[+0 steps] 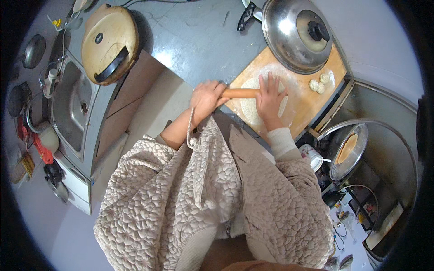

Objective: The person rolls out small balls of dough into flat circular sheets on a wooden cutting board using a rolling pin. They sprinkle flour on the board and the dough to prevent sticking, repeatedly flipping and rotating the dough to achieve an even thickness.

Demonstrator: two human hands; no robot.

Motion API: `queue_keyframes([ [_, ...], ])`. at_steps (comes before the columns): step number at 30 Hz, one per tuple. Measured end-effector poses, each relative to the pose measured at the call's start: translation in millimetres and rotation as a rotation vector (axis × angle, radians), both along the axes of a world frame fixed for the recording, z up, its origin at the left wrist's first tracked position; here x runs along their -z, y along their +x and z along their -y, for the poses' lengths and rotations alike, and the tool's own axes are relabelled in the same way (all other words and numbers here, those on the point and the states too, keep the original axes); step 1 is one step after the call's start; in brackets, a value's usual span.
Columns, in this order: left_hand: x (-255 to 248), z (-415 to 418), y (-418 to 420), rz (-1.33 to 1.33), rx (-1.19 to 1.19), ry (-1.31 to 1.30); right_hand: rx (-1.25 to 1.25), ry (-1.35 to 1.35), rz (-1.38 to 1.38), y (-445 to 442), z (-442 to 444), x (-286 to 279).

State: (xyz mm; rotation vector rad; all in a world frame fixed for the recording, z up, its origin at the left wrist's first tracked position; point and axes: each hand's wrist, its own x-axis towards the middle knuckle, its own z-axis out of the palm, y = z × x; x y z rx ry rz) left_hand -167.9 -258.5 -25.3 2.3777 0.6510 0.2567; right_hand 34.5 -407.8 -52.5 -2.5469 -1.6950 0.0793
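My left hand (207,96) is closed around the near-left end of a wooden rolling pin (242,93). The pin lies across a round, flat sheet of dough (250,110) speckled with darker bits. My right hand (270,98) rests over the pin's other end with its fingers spread, above the dough; how firmly it holds the pin cannot be told. Underneath is a floured wooden board (298,111). Several small dough balls (319,83) sit together near the board's right edge.
A domed metal lid (288,30) covers the board's far corner. A round electric griddle (108,44) stands beside the sink (76,105) at left. To the right are a flowered cup (310,157) with a spoon and a plate (352,152) holding a flatbread (346,149).
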Motion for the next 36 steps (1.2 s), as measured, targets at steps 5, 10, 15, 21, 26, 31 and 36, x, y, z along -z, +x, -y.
queue_keyframes([
  [5,12,-46,26,0.0,0.053,0.031,0.205,0.119,-0.051,31,-90,-5],
  [10,8,-47,28,0.003,0.175,-0.119,0.304,0.07,-0.026,24,-50,-18],
  [15,9,-42,48,0.001,0.326,0.075,0.336,-0.009,-0.003,15,5,1],
  [21,24,-88,95,0.057,0.507,0.12,0.546,0.446,-0.002,84,-78,4],
  [26,6,-87,94,-0.088,0.435,-0.064,0.571,0.423,-0.062,63,-58,-9],
  [31,10,-58,77,0.003,0.536,0.007,0.496,0.103,-0.01,17,-4,-4],
  [36,11,-82,113,0.069,0.569,0.19,0.674,0.309,0.022,71,-66,-2],
])
